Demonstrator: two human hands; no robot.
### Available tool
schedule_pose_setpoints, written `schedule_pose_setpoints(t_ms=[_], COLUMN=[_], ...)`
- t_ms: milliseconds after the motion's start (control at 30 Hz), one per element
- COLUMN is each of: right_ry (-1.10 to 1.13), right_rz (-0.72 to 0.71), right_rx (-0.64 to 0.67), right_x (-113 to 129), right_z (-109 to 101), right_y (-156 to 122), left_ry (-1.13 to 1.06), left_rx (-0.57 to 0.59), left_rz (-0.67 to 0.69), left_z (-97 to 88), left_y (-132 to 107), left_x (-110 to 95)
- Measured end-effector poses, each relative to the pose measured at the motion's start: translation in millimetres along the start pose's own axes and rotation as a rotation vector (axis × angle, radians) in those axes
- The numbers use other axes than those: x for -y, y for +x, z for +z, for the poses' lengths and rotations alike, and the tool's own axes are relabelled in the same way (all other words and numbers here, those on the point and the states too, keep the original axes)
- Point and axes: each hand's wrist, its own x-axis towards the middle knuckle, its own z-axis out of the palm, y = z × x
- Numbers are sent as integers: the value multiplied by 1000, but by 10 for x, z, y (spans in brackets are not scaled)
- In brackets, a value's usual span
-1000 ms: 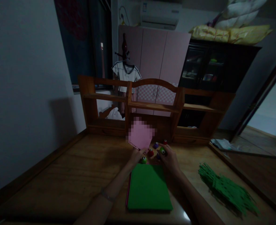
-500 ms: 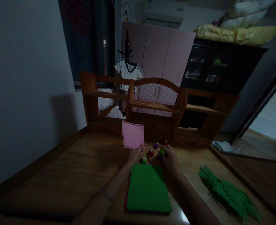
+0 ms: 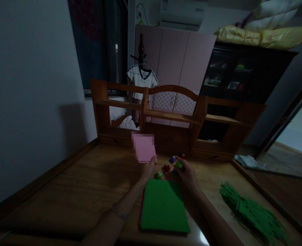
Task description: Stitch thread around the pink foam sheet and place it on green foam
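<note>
My left hand (image 3: 148, 168) pinches the lower right corner of a pink paper sheet (image 3: 145, 149) and holds it raised over the table. Small dark holes run along its bottom edge; its left and upper parts are pixelated. In my right hand (image 3: 188, 173), the fingers are closed around a small green craft punch (image 3: 179, 165). Similar little punches stand between and beyond the hands: a red punch (image 3: 167, 167), a green punch (image 3: 159, 175), a purple punch (image 3: 172, 159) and another red punch (image 3: 183, 156). One more purple punch (image 3: 175, 171) is partly hidden beside my right fingers.
A stack of green sheets (image 3: 165, 206), with pink showing at its left edge, lies between my forearms. Cut-out green sheets (image 3: 254, 212) are heaped at the right. Behind the wooden table (image 3: 71, 191) rises a low wooden shelf (image 3: 168, 116); a wall (image 3: 38, 102) borders the left.
The whole view has shifted slightly to the right. Both hands keep nearly the same place and hold the same things.
</note>
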Motion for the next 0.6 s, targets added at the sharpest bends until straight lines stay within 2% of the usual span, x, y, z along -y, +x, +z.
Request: schedule_pose_setpoints(t_ms=[133,233,500,600], right_ry=[21,28,39,48], right_rz=[98,123,49,45], right_rx=[-8,5,29,59], right_x=[-22,-53,-101,-77], right_z=[9,17,49,42], right_y=[-17,-13,4,-5], left_ry=[-98,-75,-68,-60], left_rx=[-47,-73,-68,-51], left_rz=[17,-25,9,-28], left_z=[-2,-6,-21,-17], left_y=[-64,-118,-116,-114], left_x=[-107,-175,-180,-189])
